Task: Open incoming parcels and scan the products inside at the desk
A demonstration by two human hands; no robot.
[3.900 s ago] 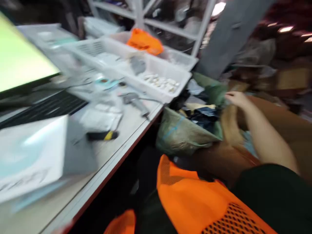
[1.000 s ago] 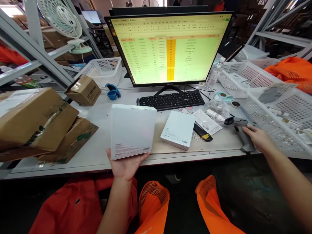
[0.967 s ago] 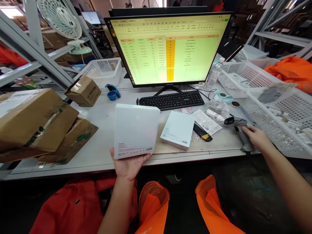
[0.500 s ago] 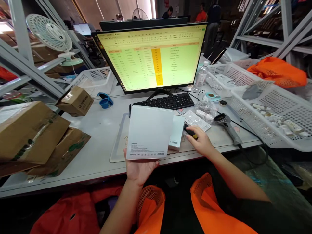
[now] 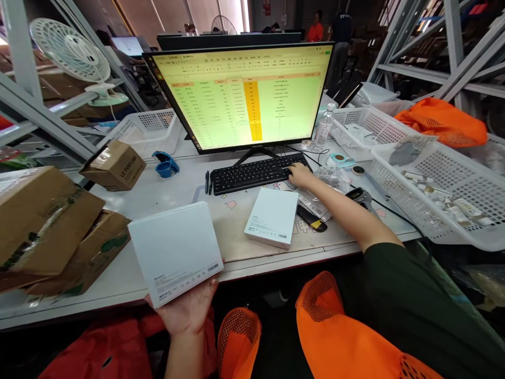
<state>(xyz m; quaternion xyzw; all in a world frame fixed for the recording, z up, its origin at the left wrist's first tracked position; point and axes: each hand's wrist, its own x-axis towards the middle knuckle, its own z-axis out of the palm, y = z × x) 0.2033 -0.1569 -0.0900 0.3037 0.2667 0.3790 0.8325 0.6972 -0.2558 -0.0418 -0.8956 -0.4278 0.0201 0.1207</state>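
Observation:
My left hand (image 5: 185, 310) grips a flat white box (image 5: 173, 250) from below, holding it over the table's front edge. My right hand (image 5: 300, 175) is stretched forward and rests on the right end of the black keyboard (image 5: 254, 172), fingers curled down on the keys. A second, smaller white box (image 5: 271, 217) lies on the desk mat between the two hands. A black and yellow utility knife (image 5: 312, 218) and a grey barcode scanner (image 5: 360, 196) lie beside my right forearm.
A large monitor (image 5: 242, 97) showing a green spreadsheet stands behind the keyboard. Cardboard boxes (image 5: 47, 226) sit at the left, white baskets (image 5: 434, 195) at the right, one with orange cloth (image 5: 442, 121). A desk fan (image 5: 71, 52), a blue tape dispenser (image 5: 164, 164) and people far behind.
My right hand left the scanner, passed the knife and reached the keyboard. My left hand carried the white box leftward and lower. The view tilted up slightly.

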